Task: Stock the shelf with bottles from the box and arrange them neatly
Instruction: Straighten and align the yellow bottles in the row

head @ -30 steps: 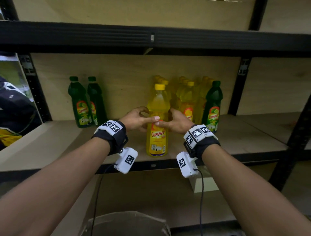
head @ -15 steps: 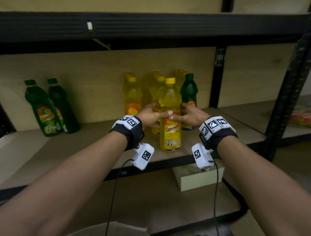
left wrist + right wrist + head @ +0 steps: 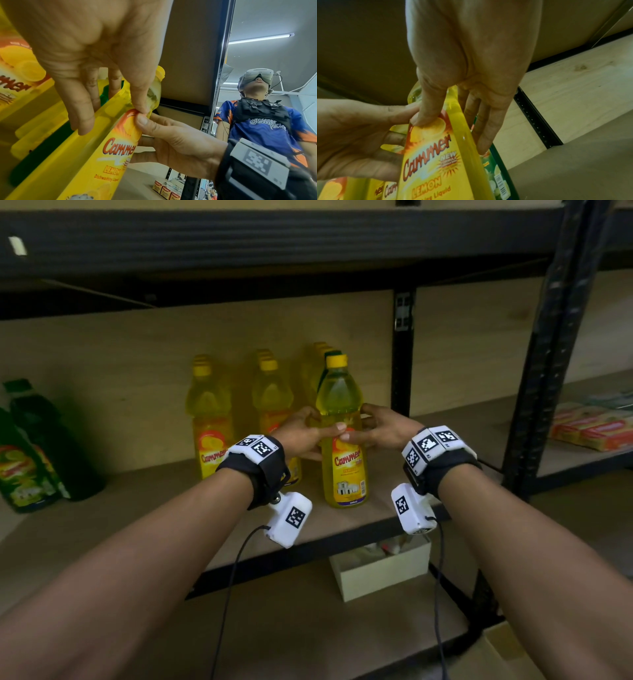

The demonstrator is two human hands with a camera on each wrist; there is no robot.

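Note:
A yellow Cammer lemon bottle (image 3: 344, 392) stands upright near the front of the wooden shelf board (image 3: 137, 508). My left hand (image 3: 318, 424) grips its left side and my right hand (image 3: 358, 422) grips its right side, thumbs meeting on the label top. In the left wrist view my thumb (image 3: 140, 94) presses the yellow bottle (image 3: 106, 148). The right wrist view shows my right thumb (image 3: 426, 115) on the same label (image 3: 426, 155). A green bottle (image 3: 498, 173) stands right behind it, mostly hidden. More yellow bottles (image 3: 209, 419) stand to the left.
Two green bottles (image 3: 41, 446) stand at the shelf's far left. A black upright (image 3: 402, 354) closes the bay just right of the held bottle. A small white box (image 3: 380, 573) sits on the lower shelf. Red and yellow packs (image 3: 596, 429) lie in the neighbouring bay.
Both hands have carried the yellow bottle to the right along the shelf, from the middle of the yellow group to in front of the green bottle. The head view swung right.

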